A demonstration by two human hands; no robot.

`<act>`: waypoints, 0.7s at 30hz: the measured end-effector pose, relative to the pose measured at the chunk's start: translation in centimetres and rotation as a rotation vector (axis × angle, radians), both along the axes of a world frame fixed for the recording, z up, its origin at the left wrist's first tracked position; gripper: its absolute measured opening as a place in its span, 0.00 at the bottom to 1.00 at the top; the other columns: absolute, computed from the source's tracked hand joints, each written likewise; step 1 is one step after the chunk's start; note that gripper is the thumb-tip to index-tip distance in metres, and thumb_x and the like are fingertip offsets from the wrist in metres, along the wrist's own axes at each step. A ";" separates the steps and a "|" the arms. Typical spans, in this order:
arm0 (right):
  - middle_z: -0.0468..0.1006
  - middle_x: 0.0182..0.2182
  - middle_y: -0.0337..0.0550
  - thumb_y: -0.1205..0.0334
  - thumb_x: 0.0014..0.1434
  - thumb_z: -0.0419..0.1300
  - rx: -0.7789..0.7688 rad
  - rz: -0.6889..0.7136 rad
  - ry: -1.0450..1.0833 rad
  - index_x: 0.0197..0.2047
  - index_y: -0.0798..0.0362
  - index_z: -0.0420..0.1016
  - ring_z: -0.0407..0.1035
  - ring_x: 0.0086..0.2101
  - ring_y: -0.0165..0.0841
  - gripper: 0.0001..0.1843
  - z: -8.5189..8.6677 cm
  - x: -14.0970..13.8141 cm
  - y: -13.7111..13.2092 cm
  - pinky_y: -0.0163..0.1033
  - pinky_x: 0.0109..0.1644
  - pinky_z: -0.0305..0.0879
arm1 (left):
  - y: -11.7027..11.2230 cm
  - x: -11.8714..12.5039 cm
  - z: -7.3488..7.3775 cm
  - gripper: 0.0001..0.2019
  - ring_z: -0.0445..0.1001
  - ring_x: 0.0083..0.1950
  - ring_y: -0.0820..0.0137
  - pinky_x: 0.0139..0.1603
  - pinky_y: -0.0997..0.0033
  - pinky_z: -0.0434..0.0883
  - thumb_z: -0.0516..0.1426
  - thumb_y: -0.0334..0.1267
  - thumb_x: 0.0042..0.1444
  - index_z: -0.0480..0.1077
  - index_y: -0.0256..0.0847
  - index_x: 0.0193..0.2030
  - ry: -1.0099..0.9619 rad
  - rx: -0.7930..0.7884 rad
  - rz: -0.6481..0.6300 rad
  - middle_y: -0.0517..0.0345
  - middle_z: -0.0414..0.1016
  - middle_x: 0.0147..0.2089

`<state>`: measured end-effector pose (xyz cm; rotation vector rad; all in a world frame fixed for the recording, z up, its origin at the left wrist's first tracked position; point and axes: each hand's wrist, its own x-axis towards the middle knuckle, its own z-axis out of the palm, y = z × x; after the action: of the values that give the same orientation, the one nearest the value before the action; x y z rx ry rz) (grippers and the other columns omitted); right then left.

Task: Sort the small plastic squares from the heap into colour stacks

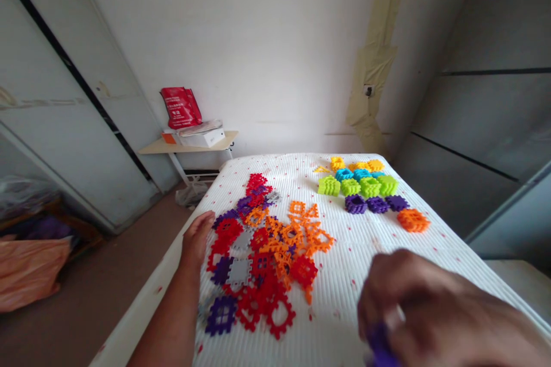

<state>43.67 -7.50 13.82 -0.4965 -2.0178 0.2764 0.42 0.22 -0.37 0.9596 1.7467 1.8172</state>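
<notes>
My right hand is in the lower right, blurred, its fingers closed on a purple interlocking building piece. Much of that piece is hidden by the fingers and the frame's bottom edge. At the left side of a loose heap, my left hand rests with its fingers fairly straight and nothing visible in it. The heap mixes red pieces, orange pieces, purple pieces and grey pieces, flat with notched edges. Several are squares with window-like cutouts.
On the quilted white bed cover, stacks sorted by colour stand at the back right: yellow, blue, green, purple and orange. A small table holds a white box and red bag.
</notes>
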 end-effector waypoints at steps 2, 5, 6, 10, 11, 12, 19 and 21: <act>0.74 0.40 0.46 0.56 0.47 0.61 -0.148 -0.074 -0.094 0.52 0.35 0.68 0.70 0.40 0.43 0.26 -0.2 -1.1 1.8 0.48 0.37 0.69 | -0.1 -0.1 -0.1 0.25 0.72 0.52 0.59 0.57 0.60 0.65 0.63 0.49 0.41 0.72 0.38 0.45 -0.017 0.003 -0.002 0.50 0.76 0.47; 0.72 0.45 0.47 0.61 0.53 0.57 -0.212 -0.261 -0.196 0.52 0.46 0.67 0.69 0.39 0.37 0.21 -3.3 -1.1 5.2 0.43 0.39 0.70 | -0.2 -0.4 -0.4 0.25 0.71 0.53 0.58 0.58 0.59 0.65 0.63 0.48 0.39 0.72 0.38 0.44 -0.065 0.004 0.002 0.52 0.77 0.45; 0.71 0.46 0.48 0.63 0.53 0.56 -0.222 -0.335 -0.228 0.52 0.48 0.66 0.69 0.40 0.37 0.21 -4.9 -0.6 6.2 0.43 0.41 0.70 | -0.2 -0.5 -0.6 0.25 0.71 0.52 0.58 0.58 0.58 0.65 0.64 0.48 0.39 0.72 0.39 0.44 -0.084 0.003 -0.001 0.54 0.77 0.44; 0.71 0.45 0.48 0.66 0.51 0.57 -0.278 -0.580 -0.334 0.51 0.52 0.67 0.69 0.43 0.37 0.22 -10.7 2.1 8.5 0.41 0.45 0.68 | 0.0 -0.8 -1.0 0.24 0.72 0.50 0.60 0.58 0.57 0.64 0.65 0.45 0.35 0.73 0.40 0.42 -0.161 0.022 0.017 0.58 0.78 0.39; 0.72 0.45 0.48 0.66 0.51 0.57 -0.309 -0.632 -0.366 0.51 0.53 0.67 0.69 0.43 0.37 0.22 -11.6 2.6 8.6 0.40 0.46 0.67 | 0.0 -0.8 -0.9 0.24 0.73 0.48 0.61 0.58 0.57 0.64 0.66 0.45 0.34 0.73 0.40 0.42 -0.172 0.024 0.017 0.59 0.78 0.38; 0.72 0.45 0.48 0.66 0.51 0.58 -0.344 -0.678 -0.396 0.51 0.53 0.67 0.69 0.43 0.37 0.22 -12.1 2.9 8.6 0.39 0.46 0.67 | 0.1 -0.8 -0.8 0.25 0.73 0.47 0.63 0.58 0.57 0.64 0.66 0.45 0.34 0.73 0.40 0.41 -0.177 0.027 0.017 0.60 0.77 0.37; 0.74 0.43 0.47 0.63 0.51 0.60 -0.502 -0.791 -0.492 0.48 0.53 0.71 0.69 0.42 0.37 0.19 -11.8 2.9 8.5 0.37 0.46 0.63 | -0.2 0.1 0.3 0.25 0.73 0.42 0.66 0.61 0.54 0.60 0.68 0.46 0.27 0.73 0.40 0.37 -0.237 0.064 0.010 0.61 0.76 0.34; 0.74 0.41 0.47 0.63 0.50 0.60 -0.511 -0.786 -0.482 0.46 0.55 0.73 0.69 0.41 0.36 0.18 -11.9 3.1 8.6 0.36 0.46 0.63 | -0.3 0.4 0.5 0.25 0.73 0.42 0.66 0.62 0.53 0.59 0.69 0.45 0.26 0.73 0.41 0.35 -0.257 0.069 0.007 0.62 0.76 0.34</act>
<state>46.76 1.08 1.95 -1.7537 -2.0078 0.1855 0.87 -0.12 0.17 0.7098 1.5417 1.9207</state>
